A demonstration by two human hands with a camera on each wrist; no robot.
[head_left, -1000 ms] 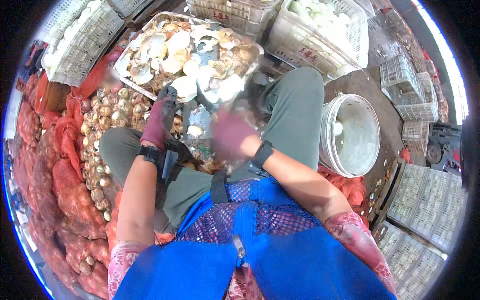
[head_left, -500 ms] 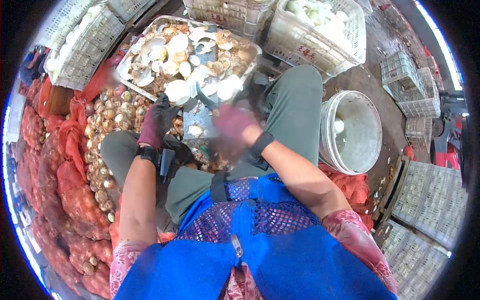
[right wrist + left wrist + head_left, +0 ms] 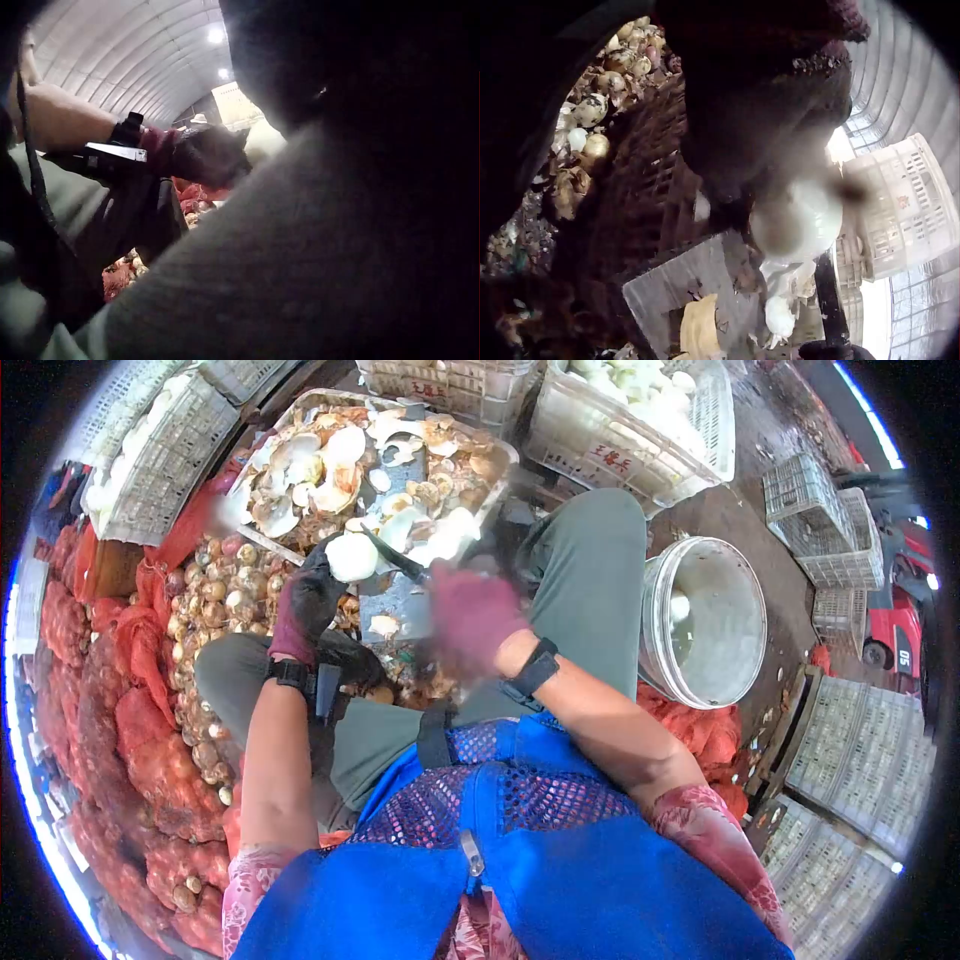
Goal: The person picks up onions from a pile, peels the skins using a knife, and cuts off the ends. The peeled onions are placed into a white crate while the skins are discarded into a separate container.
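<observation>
My gloved left hand (image 3: 306, 600) grips a peeled white onion (image 3: 352, 557) over the near edge of the peel-filled tray. In the left wrist view the same onion (image 3: 802, 221) shows pale and smooth beyond the dark glove. My right hand (image 3: 475, 615), also gloved, holds a knife (image 3: 393, 556) by its handle, the blade pointing at the onion and reaching its side. Below them a grey board (image 3: 392, 600) carries a scrap of onion skin (image 3: 384, 626). The right wrist view is mostly dark, with the left hand (image 3: 214, 155) and part of the onion showing.
The tray (image 3: 510, 470) holds onion skins and cut layers. Unpeeled onions (image 3: 215, 600) lie at left beside red mesh sacks (image 3: 165, 760). Crates (image 3: 625, 460) of peeled onions stand ahead. A white bucket (image 3: 705, 622) is right of my knee, with stacked crates (image 3: 850, 750) farther right.
My left hand has drawn the onion slightly toward me and left. The knife blade, apart from the onion half a second ago, has swung over to its side. The right hand stays nearly in place.
</observation>
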